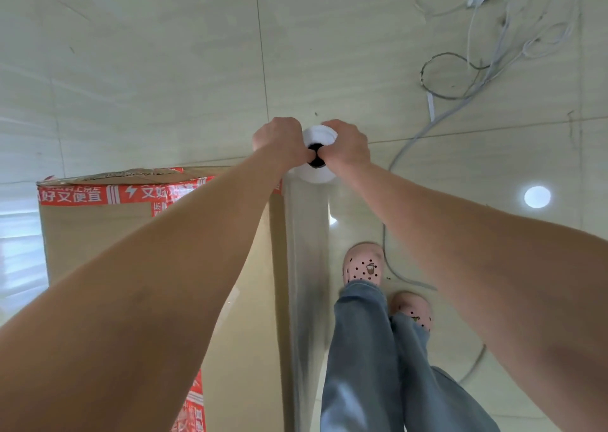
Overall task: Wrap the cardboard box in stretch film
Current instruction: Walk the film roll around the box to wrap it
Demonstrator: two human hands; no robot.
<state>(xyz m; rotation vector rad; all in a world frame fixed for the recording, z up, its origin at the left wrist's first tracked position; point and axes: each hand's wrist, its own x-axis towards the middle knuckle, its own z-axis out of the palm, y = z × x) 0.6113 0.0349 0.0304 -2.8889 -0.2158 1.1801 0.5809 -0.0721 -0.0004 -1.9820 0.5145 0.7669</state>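
The left forearm (138, 300) and right forearm (493, 267) fill the lower view, reaching out to a point where both hands meet. The left forearm crosses the cardboard box (98, 234) and hides much of its near face and its top corner on that side. The box stands upright to the left of and below the fingers, with red printed tape (82, 195) along its top edge and more lower down. A clear film sheet (309, 250) hangs straight beneath the fingers, lying along the box's right side (whether it clings there cannot be told). To the right of the sheet, below the right fingers, are legs in blue jeans (362, 349) and two pink clogs (362, 264) with dark spots.

The floor (164, 70) is pale glossy tile with thin joints. Loose grey and white cables (477, 70) sprawl beyond and to the right of the fingers, one strand trailing down past the clogs. A round light reflection (537, 196) shines on the tile to the right.

The left hand (279, 142) and right hand (345, 145) both grip the upper end of the stretch film roll (318, 137), seen end-on. Their fingers curl tightly round its white rim from either side, and the thumbs nearly touch over its dark core.
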